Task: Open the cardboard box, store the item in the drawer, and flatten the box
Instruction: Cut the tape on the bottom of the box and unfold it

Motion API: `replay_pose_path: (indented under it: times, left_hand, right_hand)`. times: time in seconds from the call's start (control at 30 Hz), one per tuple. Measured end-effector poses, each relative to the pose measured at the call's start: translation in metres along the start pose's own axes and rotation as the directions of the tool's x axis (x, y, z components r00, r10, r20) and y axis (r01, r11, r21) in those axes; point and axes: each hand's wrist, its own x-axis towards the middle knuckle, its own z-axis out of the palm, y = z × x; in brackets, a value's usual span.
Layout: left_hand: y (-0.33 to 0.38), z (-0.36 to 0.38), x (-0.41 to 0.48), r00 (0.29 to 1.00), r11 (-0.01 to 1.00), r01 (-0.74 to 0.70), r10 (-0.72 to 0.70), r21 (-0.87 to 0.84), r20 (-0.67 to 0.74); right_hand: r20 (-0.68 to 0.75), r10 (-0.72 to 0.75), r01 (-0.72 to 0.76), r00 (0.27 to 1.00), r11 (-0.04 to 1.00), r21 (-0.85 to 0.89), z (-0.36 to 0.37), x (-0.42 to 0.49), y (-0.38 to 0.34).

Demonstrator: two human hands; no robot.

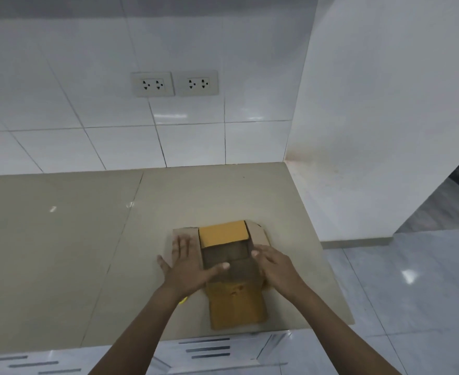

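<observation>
A brown and yellow-orange cardboard box (224, 235) lies spread flat on the beige countertop (74, 239), near its front right corner, flaps folded outward. My left hand (186, 266) lies palm down on the box's left flap, fingers spread, thumb reaching over the middle panel. On the right side of the box rests my right hand (275, 266), fingers apart, pressing down. Neither hand grips anything. A small yellow thing (182, 301) peeks out under my left wrist; what it is cannot be told.
White tiled wall with two double power outlets (174, 83) behind the counter. A white wall (385, 117) borders the counter's right side. White cabinet fronts with slotted vents (206, 347) sit below the front edge. Grey tiled floor (412, 293) lies to the right.
</observation>
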Motion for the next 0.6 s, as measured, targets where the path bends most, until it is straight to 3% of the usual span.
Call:
replay_pose_path:
  times: [0.07, 0.17, 0.23, 0.33, 0.5, 0.6]
  left_hand:
    - [0.006, 0.002, 0.000, 0.989, 0.999, 0.028, -0.032, 0.033, 0.143]
    - [0.008, 0.004, 0.002, 0.968, 0.998, 0.028, -0.040, 0.052, 0.246]
    - [0.008, 0.005, 0.003, 0.964, 0.998, 0.021, -0.036, 0.057, 0.262]
    - [0.010, 0.007, 0.002, 0.966, 0.999, 0.026, -0.035, 0.040, 0.254]
    - [0.008, 0.010, 0.001, 0.972, 1.000, 0.025, -0.023, -0.006, 0.234]
    - [0.007, 0.010, 0.000, 0.977, 0.999, 0.036, -0.033, -0.009, 0.212]
  right_hand:
    - [0.065, -0.105, 0.114, 0.992, 0.979, -0.166, 0.003, 0.001, 0.012]
    - [0.274, -0.005, 0.134, 0.962, 0.881, -0.453, 0.006, 0.000, 0.017]
    - [0.313, 0.028, 0.194, 0.949, 0.732, -0.653, 0.004, 0.005, 0.011]
    - [0.313, -0.105, 0.320, 0.944, 0.522, -0.791, 0.003, 0.025, -0.004]
    - [0.238, -0.242, 0.336, 0.941, 0.566, -0.753, 0.000, 0.066, -0.020]
    - [0.188, -0.177, 0.258, 0.966, 0.633, -0.730, 0.007, 0.086, -0.017]
